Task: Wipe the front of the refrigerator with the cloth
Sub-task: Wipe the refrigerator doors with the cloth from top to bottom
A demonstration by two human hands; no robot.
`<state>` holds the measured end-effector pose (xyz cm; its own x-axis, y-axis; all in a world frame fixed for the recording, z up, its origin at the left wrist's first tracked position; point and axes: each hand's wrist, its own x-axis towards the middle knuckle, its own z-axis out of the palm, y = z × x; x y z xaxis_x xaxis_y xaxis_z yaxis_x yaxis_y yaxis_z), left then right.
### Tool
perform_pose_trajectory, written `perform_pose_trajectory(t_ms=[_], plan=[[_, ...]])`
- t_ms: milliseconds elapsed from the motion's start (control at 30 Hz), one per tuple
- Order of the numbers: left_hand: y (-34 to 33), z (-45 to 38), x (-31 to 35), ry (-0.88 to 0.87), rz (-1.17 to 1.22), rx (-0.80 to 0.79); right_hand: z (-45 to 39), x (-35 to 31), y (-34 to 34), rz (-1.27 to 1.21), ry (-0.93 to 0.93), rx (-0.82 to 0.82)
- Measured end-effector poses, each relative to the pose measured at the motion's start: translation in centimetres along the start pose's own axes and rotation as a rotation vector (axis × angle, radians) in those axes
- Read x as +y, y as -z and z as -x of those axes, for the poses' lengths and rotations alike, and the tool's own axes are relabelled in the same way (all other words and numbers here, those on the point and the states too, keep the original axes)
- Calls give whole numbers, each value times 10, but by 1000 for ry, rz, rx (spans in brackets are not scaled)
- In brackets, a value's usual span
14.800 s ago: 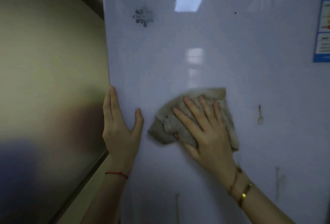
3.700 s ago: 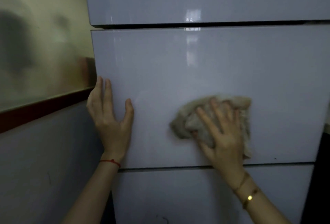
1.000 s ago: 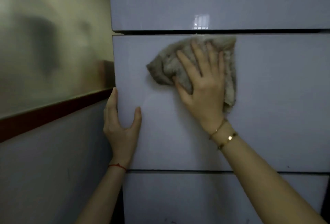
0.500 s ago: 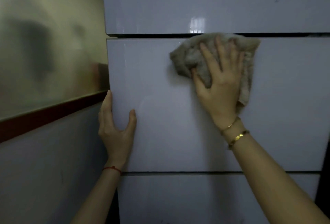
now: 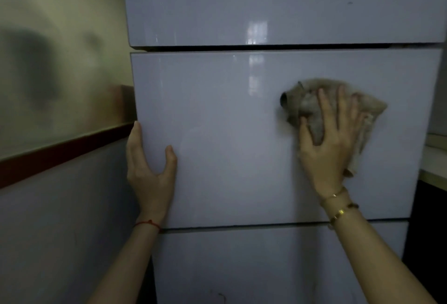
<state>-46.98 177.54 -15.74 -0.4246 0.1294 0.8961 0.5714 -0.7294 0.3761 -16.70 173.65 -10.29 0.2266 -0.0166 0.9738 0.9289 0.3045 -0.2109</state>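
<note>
The refrigerator (image 5: pixel 229 139) fills the view, a glossy pale front split by dark gaps into an upper door, a middle drawer and a lower drawer. A crumpled beige cloth (image 5: pixel 302 102) lies flat against the right part of the middle drawer. My right hand (image 5: pixel 329 139) presses on it with fingers spread, covering most of the cloth. My left hand (image 5: pixel 150 173) grips the left edge of the middle drawer, thumb on the front, fingers wrapped around the side.
A wall (image 5: pixel 60 110) stands close on the left, yellowish above a dark red stripe (image 5: pixel 60 151) and grey below. At the right edge a pale countertop (image 5: pixel 435 158) sits over a dark cabinet.
My right hand has slid the cloth from the top edge of the middle drawer down and to the right. My left hand stays on the drawer's left edge.
</note>
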Motion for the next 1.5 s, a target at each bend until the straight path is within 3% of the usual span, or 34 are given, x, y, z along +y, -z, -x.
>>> perform_pose_trajectory(t_ms=[233,400,533,633,733,800,1067,1200,1333,1500], plan=[[-3,1,-1,0,-9,23,67,6,4,11,282,-147],[-3,2,-1,11,-31,26,23,38,19,42,54,-40],[-3,3,0,4,-28,15,-45,10,5,-18,-7,10],[-3,3,1,11,-33,8,-24,-27,-9,-36,190,-112],[0,2,1,21,-40,-5,36,-40,-9,-42,520,-305],[1,1,1,13,-47,-21,53,-35,-4,4,658,-325],[2,2,-1,7,-29,-36,-45,-88,-39,-50,361,-105],[5,2,-3,34,-11,-44,2,-93,-41,-106,555,-229],[6,3,-2,24,-20,-66,64,-49,-14,-37,763,-364],[3,4,-1,24,-27,-45,5,-40,-14,12,481,-195]])
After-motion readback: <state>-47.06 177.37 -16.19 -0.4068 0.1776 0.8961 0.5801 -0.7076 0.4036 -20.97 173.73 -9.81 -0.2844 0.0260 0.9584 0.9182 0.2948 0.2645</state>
